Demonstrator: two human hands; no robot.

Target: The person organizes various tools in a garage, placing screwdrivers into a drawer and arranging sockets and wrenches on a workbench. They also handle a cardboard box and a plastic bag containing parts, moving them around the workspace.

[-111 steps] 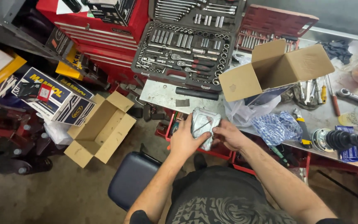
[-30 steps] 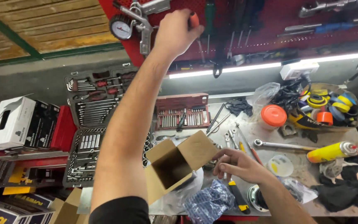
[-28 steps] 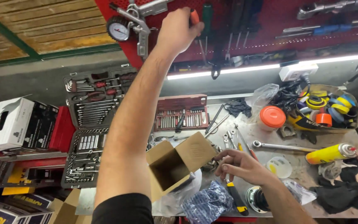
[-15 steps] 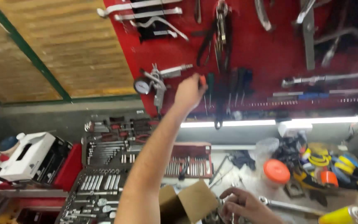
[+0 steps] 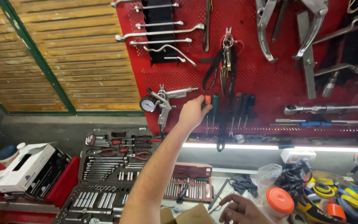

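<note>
- The left hand point(image 5: 193, 111) reaches up to a red pegboard point(image 5: 270, 83), fingers closed around the orange handle of a screwdriver point(image 5: 207, 101) hanging in a row.
- The right hand point(image 5: 239, 209) rests low on the bench by a cardboard box point(image 5: 189, 215); whether it grips anything cannot be told.
- Risk: the green-handled screwdriver point(image 5: 215, 103) hangs just beside and could be knocked loose.
- A pressure gauge gun point(image 5: 160, 101) hangs close on the left; black straps point(image 5: 220, 79) dangle near the row.
- Open socket sets point(image 5: 112, 174) lie below, where a dropped tool could land.

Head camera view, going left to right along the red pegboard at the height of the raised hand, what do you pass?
Pressure gauge gun → left hand → orange-handled screwdriver → green-handled screwdriver → dark-handled screwdrivers → ratchet wrench.
</note>
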